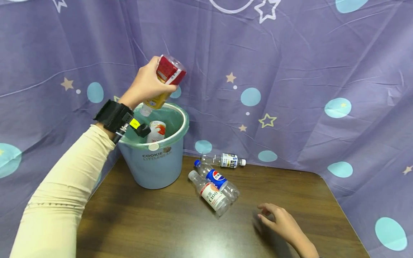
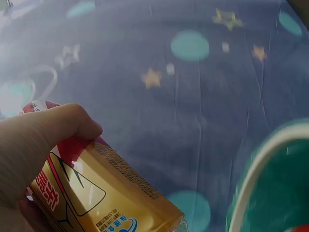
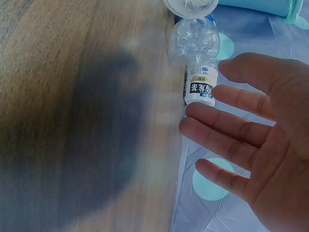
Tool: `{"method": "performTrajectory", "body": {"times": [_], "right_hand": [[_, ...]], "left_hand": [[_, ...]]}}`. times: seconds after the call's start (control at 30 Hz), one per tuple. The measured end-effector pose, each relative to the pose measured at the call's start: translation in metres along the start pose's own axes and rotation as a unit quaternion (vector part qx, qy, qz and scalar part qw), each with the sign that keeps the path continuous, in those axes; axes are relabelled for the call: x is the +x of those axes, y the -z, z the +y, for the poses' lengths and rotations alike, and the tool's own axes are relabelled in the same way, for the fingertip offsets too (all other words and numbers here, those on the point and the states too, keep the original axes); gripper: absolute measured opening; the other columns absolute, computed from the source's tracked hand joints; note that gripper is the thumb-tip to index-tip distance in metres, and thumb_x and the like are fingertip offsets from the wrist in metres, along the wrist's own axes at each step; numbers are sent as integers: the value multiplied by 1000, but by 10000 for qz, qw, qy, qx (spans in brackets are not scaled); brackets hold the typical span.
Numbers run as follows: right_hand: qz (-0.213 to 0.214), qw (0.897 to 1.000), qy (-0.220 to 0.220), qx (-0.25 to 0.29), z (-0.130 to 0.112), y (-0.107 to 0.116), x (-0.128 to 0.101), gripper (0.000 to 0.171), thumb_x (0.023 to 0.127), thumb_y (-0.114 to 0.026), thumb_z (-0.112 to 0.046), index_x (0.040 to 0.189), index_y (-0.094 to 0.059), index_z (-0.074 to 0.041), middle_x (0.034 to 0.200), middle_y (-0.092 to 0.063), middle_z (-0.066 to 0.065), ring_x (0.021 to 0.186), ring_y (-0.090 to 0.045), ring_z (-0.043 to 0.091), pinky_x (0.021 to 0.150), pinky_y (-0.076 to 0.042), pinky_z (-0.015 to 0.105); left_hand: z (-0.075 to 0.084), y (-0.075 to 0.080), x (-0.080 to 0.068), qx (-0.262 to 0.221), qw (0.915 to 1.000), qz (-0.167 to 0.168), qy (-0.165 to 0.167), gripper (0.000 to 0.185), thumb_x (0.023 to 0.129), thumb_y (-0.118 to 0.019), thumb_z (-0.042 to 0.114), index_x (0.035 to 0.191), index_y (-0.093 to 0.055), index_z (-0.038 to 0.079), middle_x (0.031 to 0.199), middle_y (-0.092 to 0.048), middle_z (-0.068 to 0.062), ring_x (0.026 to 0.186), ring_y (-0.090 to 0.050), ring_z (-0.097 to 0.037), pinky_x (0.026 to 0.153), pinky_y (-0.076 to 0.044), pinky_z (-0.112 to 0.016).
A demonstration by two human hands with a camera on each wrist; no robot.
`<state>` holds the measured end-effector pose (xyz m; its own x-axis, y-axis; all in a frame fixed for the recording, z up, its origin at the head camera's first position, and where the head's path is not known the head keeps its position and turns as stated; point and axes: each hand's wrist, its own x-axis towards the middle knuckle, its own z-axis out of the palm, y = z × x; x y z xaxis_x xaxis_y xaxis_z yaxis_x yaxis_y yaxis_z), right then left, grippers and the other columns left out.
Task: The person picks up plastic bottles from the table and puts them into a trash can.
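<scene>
My left hand (image 1: 150,80) grips a plastic bottle (image 1: 171,71) with a red and gold label. The bottle is tilted cap down, its white cap (image 1: 146,110) at the mouth of a blue bucket (image 1: 155,170). In the left wrist view the thumb lies across the bottle's label (image 2: 116,188). My right hand (image 1: 280,222) hovers low over the table's right side, fingers loosely bent and holding nothing. In the right wrist view its fingers (image 3: 227,130) are spread apart. Nearest to it lie a clear bottle with a C100 label (image 1: 213,197) and a Pepsi bottle (image 1: 217,178).
Inside the bucket, lined with a green bag, is a white can with an orange-red print (image 1: 157,130). A third clear bottle with a white label (image 1: 229,160) lies along the back edge of the wooden table (image 1: 155,222). Behind hangs a purple curtain (image 1: 290,71).
</scene>
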<state>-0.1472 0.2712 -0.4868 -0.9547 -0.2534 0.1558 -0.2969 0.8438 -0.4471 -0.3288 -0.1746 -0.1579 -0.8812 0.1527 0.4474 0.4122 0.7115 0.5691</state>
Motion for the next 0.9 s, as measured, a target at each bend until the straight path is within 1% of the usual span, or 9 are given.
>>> {"method": "performTrajectory", "body": {"times": [0.17,0.3,0.43,0.5,0.63,0.77,0.9], "right_hand": [[26,9999,134,-6,0,-1,0,28,90,-77,-23,115,-72,-10,96,-74,-3,87,-70,13,76,-60,38],[58,9998,206,-45,0,-3,1,28,90,-77,-23,114,-72,-10,96,-74,-4,86,-70,13,75,-59,37],[53,9997,213,-80,0,-5,1,28,90,-77,-25,114,-72,-11,96,-74,-5,86,-70,12,74,-59,34],[29,9998,201,-93,1,-5,0,28,90,-77,-25,114,-72,-11,95,-74,-6,86,-70,12,74,-59,34],[-65,9998,190,-41,2,-6,-3,28,90,-77,-25,114,-72,-10,95,-73,-6,85,-70,13,73,-59,37],[-125,9997,169,115,3,-7,-4,28,91,-76,-23,113,-72,-8,96,-74,-5,84,-70,13,73,-60,40],[-140,9997,131,145,4,-7,-4,27,91,-76,-23,112,-72,-8,95,-74,-6,83,-69,9,73,-60,40]], "left_hand": [[-23,5,15,225,9990,45,386,78,81,-76,35,143,-40,4,128,-60,-16,109,-59,-28,92,-49,-40],[-45,1,24,413,9975,-17,566,74,80,-77,32,137,-43,0,126,-60,-20,108,-60,-31,92,-49,-42],[-70,-6,27,489,9954,-192,796,74,80,-78,30,135,-43,-4,128,-58,-24,110,-58,-36,94,-49,-47],[-81,-10,27,463,9943,-284,914,75,81,-79,29,135,-42,-7,128,-56,-27,112,-57,-38,96,-48,-49],[-98,-17,21,386,9918,-474,1122,76,82,-78,27,136,-40,-10,128,-53,-29,113,-55,-41,97,-47,-50],[-111,-22,14,298,9869,-689,1430,78,83,-77,26,138,-37,-12,128,-50,-30,112,-53,-42,95,-48,-50],[-120,-24,9,364,9804,-915,1705,80,82,-77,25,139,-36,-14,128,-50,-31,110,-53,-41,93,-48,-49]]}}
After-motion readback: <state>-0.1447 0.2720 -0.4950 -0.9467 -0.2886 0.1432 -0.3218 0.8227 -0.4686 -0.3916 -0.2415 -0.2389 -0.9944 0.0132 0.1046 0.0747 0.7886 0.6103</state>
